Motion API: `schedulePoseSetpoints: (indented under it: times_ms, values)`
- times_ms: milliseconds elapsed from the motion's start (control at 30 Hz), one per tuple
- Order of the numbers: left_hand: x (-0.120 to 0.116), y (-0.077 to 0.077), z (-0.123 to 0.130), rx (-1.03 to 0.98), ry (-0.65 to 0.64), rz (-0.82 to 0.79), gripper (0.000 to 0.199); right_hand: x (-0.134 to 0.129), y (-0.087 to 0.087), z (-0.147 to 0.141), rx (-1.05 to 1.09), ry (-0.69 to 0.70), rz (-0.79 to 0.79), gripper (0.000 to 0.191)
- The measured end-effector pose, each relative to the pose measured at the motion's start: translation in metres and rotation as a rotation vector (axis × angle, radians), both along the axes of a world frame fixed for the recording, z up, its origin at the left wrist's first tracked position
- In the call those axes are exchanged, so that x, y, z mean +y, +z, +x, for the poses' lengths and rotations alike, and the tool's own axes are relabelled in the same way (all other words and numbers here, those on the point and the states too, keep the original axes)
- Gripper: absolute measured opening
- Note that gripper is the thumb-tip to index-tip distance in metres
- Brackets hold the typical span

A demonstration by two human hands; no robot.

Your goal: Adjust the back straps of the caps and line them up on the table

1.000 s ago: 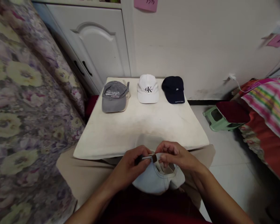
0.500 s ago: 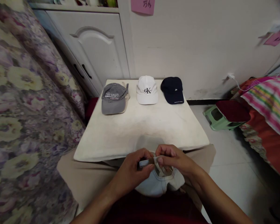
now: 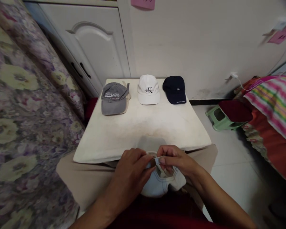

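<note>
A pale blue and off-white baseball cap (image 3: 160, 184) is held over my lap, its back opening facing up towards me. My left hand (image 3: 135, 168) is closed on the left part of the cap's back strap, near a brown patch. With thumb and fingertips, my right hand (image 3: 175, 159) pinches the strap's right part. The strap bridges the gap between both hands. On the table lie a grey cap (image 3: 114, 100) with white lettering, a white cap (image 3: 148, 90) with black letters, and a navy cap (image 3: 174, 90).
The cream-covered table (image 3: 143, 124) stands right before my knees. A floral curtain (image 3: 21, 127) hangs at the left, beside a white cabinet (image 3: 92, 41). A green stool (image 3: 219, 117) with a dark red top stands right, near a bed with a striped cover (image 3: 274, 101).
My left hand has shifted right along the strap and now covers its left end. My right hand stays at the strap. The view has tilted slightly downward.
</note>
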State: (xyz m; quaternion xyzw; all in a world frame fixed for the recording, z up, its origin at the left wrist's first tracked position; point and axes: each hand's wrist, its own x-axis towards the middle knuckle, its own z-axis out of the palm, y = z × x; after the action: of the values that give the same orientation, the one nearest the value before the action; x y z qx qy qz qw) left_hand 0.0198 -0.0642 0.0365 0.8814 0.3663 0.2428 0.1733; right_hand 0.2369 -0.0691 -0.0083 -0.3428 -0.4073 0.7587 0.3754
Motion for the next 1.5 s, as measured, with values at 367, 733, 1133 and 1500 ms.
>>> schedulePoseSetpoints:
  times_ms: [367,733,1133,1500]
  values:
    - [-0.002,-0.001,0.002,-0.010,-0.028,-0.154,0.012,0.002,0.007,-0.006,-0.002,0.049,-0.013,0.022]
    - [-0.003,-0.002,-0.003,-0.085,0.012,-0.245,0.011,0.002,0.002,0.001,0.079,0.068,-0.091,0.028]
    - [0.002,0.000,-0.002,-0.209,-0.007,-0.280,0.011,0.003,0.003,-0.004,0.063,0.094,-0.063,0.021]
    - [0.008,-0.001,-0.001,-0.388,-0.099,-0.627,0.008,0.004,0.004,-0.004,0.049,0.092,-0.037,0.020]
